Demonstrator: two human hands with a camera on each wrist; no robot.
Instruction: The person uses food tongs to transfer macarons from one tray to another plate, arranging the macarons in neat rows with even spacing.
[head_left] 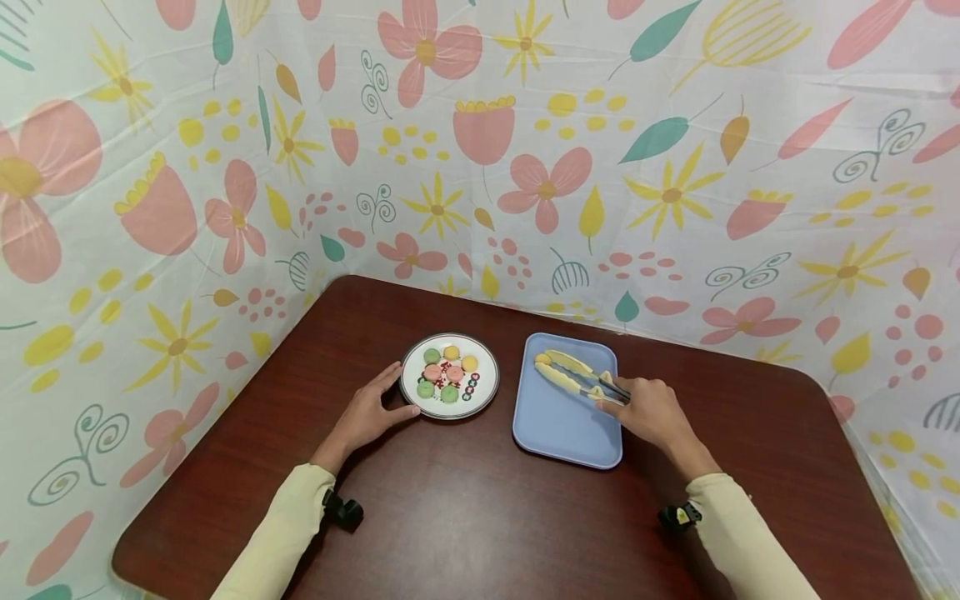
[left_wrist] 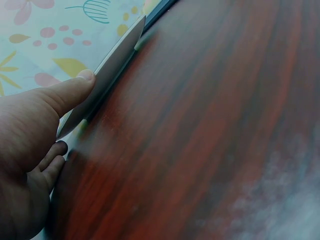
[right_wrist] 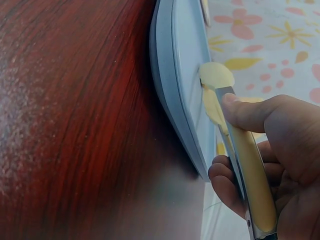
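Note:
My left hand (head_left: 369, 414) rests against the left side of a white plate (head_left: 486, 367) with a dark rim line, thumb and fingers spread along its edge. In the left wrist view the thumb (left_wrist: 75, 92) touches the rim. Several small macarons, among them a pink macaron (head_left: 454, 373) and a green macaron (head_left: 449, 394), sit on the plate. My right hand (head_left: 654, 417) grips a pair of tongs (head_left: 573, 367) with metal handles and cream-yellow tips, low over a blue tray (head_left: 558, 425). A yellow macaron (head_left: 542, 359) shows at the tips; the right wrist view hides it.
Both plate and tray stand on a dark brown wooden table (head_left: 450, 517), the tray to the right of the plate. A floral cloth (head_left: 480, 208) hangs behind and to the left of the table.

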